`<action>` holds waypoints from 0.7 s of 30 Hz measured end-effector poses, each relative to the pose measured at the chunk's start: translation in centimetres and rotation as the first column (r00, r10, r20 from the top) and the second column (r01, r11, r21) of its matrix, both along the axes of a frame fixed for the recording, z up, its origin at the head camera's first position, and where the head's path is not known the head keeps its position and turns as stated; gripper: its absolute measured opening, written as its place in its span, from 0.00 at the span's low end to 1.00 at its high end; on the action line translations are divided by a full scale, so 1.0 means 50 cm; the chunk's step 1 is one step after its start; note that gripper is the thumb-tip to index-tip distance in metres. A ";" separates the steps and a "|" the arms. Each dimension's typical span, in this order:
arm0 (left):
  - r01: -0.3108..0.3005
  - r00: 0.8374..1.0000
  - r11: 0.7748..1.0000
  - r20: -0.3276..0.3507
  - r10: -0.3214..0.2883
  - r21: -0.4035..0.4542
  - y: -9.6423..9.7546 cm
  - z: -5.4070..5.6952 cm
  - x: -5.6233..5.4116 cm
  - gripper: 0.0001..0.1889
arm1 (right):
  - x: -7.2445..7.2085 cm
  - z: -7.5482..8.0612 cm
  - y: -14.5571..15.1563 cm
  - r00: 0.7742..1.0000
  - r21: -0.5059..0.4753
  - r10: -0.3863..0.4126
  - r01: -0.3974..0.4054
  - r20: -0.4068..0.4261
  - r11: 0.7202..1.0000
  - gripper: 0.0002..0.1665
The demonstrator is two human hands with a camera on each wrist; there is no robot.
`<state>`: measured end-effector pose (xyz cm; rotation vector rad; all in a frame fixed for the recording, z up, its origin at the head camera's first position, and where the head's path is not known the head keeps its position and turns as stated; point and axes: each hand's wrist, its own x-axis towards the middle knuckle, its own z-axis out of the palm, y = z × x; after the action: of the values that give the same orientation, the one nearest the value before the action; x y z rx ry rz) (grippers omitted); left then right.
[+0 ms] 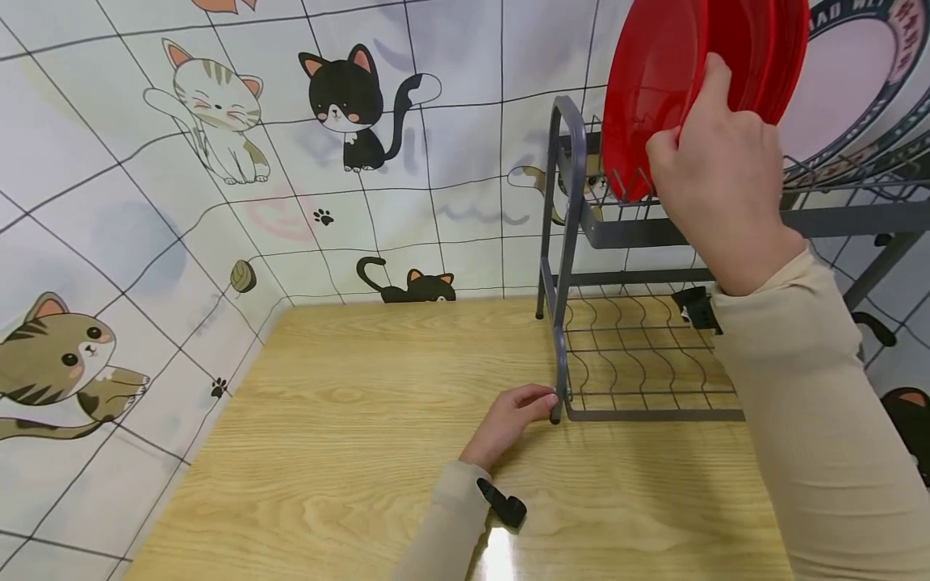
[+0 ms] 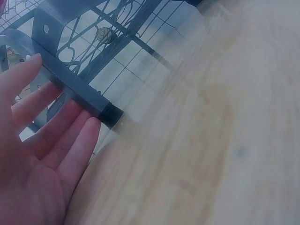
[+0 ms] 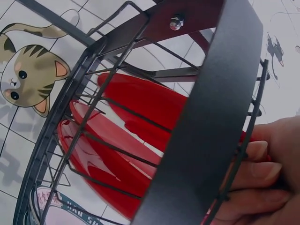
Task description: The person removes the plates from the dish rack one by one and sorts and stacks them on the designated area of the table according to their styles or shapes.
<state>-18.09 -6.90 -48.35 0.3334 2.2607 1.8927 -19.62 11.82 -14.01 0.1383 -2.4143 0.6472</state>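
My right hand (image 1: 726, 169) grips the rim of the leftmost red plate (image 1: 647, 97), thumb on its left face and fingers on the other side. That plate stands on edge in the upper tier of a grey dish rack (image 1: 632, 234). Other red plates (image 1: 788, 56) stand right beside it; from below, in the right wrist view, red plates (image 3: 140, 103) show through the wires, with the right hand (image 3: 258, 183) behind the front bar. Low on the table, my left hand (image 1: 512, 420) holds the rack's front left leg (image 2: 79, 91) between thumb and fingers, near its black foot.
Patterned plates (image 1: 835, 89) lean in the rack to the right of the red ones. Below is a lower wire shelf (image 1: 647, 347). The rack stands on a wooden table (image 1: 349, 428) against a tiled wall (image 1: 465, 145) with cat pictures.
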 end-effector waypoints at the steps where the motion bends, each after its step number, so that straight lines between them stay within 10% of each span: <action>1: 0.002 1.000 1.000 0.002 -0.002 0.004 0.001 0.001 0.000 0.14 | 0.001 -0.001 0.001 1.000 -0.006 -0.011 0.011 -0.004 1.000 0.37; 21: 0.009 0.998 0.998 0.054 -0.013 0.070 -0.005 0.001 -0.002 0.15 | -0.003 -0.028 0.009 0.968 -0.252 -0.077 0.016 -0.237 0.968 0.32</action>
<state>-18.19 -7.15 -48.28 0.2997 2.1582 1.9541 -19.77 12.28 -15.39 0.0525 -2.0744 0.8523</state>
